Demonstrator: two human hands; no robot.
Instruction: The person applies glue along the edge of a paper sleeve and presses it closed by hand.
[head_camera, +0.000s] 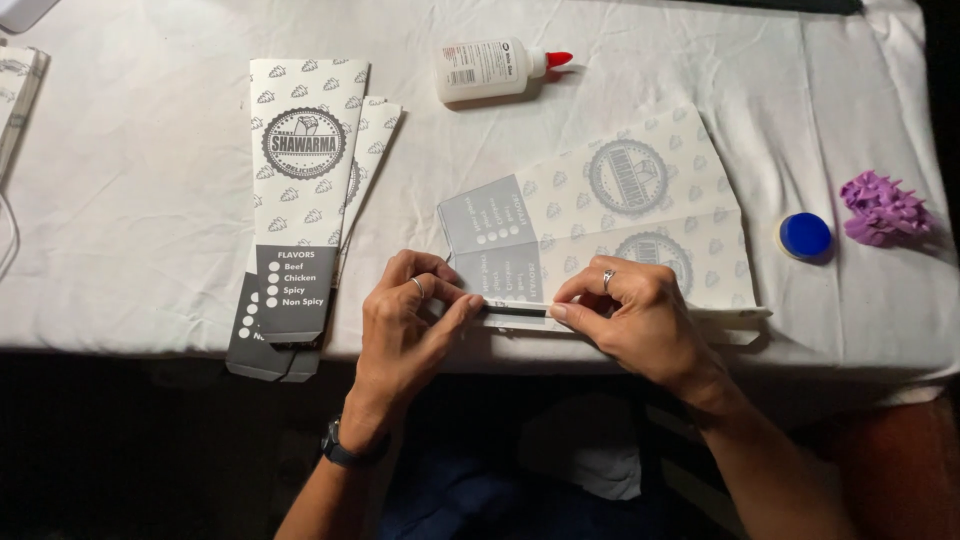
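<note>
Left hand (415, 310) and right hand (625, 315): both pinch the near edge of a printed paper sleeve (610, 225) on the counter (150, 180). Finished sleeves (300, 200) left; glue bottle (495, 68) behind; blue cap (805, 236) right.

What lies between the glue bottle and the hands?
In the head view, only the flat printed paper sleeve lies between the glue bottle and both hands, left hand, right hand.

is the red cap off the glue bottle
No, the red cap sits on the nozzle of the white glue bottle, which lies on its side on the white tablecloth, away from both hands.
</note>
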